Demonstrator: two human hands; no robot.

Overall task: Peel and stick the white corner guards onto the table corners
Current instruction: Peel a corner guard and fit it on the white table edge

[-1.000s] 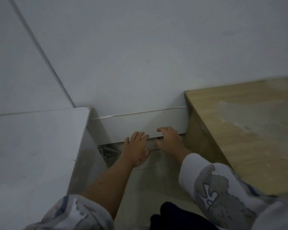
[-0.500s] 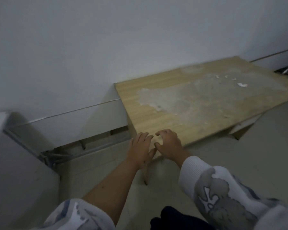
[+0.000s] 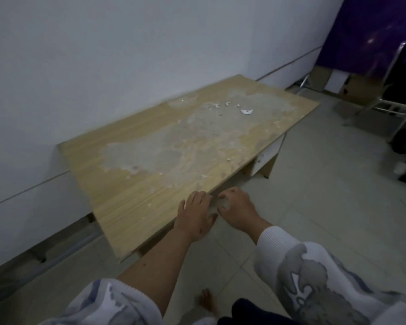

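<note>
A low wooden table [image 3: 131, 207] with a worn, pale patch stands against the white wall. My left hand [image 3: 195, 216] and my right hand [image 3: 238, 208] are held close together over the table's front edge. Between their fingertips sits a small pale corner guard [image 3: 215, 204], blurred; both hands seem to pinch it. Far back on the tabletop lie a white peeled scrap [image 3: 246, 111] and three small white corner guards [image 3: 227, 104]. The table's near corner [image 3: 120, 255] is bare wood, to the left of my forearm.
A metal-framed chair [image 3: 384, 109] and a cardboard box [image 3: 356, 89] stand at the far right below a purple surface [image 3: 373, 31]. Pale floor tiles [image 3: 314, 195] spread to the right of the table. My bare foot [image 3: 206, 301] shows at the bottom.
My view has swung right, from the gap beside a white cabinet to the whole wooden table. My hands stayed together in front of me and now hover over the table's front edge.
</note>
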